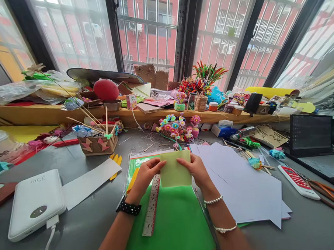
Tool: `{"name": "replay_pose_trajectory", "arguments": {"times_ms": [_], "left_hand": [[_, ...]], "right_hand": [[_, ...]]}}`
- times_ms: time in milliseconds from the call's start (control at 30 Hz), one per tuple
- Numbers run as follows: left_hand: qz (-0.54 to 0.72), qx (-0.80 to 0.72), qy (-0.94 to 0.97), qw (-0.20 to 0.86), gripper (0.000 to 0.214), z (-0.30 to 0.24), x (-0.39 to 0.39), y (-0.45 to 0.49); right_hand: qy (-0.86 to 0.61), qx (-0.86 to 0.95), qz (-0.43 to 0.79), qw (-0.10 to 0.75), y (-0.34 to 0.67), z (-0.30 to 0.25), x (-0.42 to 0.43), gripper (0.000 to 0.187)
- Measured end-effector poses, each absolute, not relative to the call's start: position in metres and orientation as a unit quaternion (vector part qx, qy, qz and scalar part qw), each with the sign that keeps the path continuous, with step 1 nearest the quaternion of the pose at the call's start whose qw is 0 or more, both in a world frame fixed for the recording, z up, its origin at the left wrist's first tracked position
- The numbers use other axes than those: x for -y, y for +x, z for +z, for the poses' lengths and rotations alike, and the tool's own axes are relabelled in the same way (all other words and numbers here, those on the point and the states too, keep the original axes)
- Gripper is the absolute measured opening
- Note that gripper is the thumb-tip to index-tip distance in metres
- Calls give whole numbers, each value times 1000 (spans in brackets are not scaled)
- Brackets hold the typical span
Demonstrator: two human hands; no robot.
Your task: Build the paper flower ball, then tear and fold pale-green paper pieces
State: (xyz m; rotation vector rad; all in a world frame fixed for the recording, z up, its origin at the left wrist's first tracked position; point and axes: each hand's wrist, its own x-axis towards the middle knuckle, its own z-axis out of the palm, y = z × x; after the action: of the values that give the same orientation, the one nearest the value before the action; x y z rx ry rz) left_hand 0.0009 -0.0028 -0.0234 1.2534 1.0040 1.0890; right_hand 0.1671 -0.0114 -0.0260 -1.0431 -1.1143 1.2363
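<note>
Head view: nearest, a bright green card sheet (pixel 177 224) lies on the grey worktop (pixel 85 228) beneath both wrists, with a patterned flat ruler (pixel 152 208) just under the left hand (pixel 145 174). That hand and the right hand (pixel 195 168) each pinch a side of a pale green rectangular paper sheet (pixel 176 170), held between them. A clean crease here likely wants matched edges and even pressure. White paper sheets (pixel 241 180) spread beside the right hand.

Left grip (pixel 145 174) and right grip (pixel 196 169) pinch, forearms angled inward.
</note>
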Motion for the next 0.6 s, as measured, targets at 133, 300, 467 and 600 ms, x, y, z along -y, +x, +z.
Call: {"name": "replay_pose_trajectory", "arguments": {"times_ms": [133,300,467,600], "left_hand": [[503,-428,506,555,29,-28,0,1],[496,-427,494,572,32,-30,-1,1],[490,-431,489,579,33,-32,-3,0],[493,-429,486,581,31,-32,-3,-1]], "right_hand": [[-445,470,516,561,169,-26,11,34],[-449,463,510,569,167,-28,11,33],[-452,467,505,568,167,-28,10,31],[-457,465,506,565,165,-31,9,33]]}}
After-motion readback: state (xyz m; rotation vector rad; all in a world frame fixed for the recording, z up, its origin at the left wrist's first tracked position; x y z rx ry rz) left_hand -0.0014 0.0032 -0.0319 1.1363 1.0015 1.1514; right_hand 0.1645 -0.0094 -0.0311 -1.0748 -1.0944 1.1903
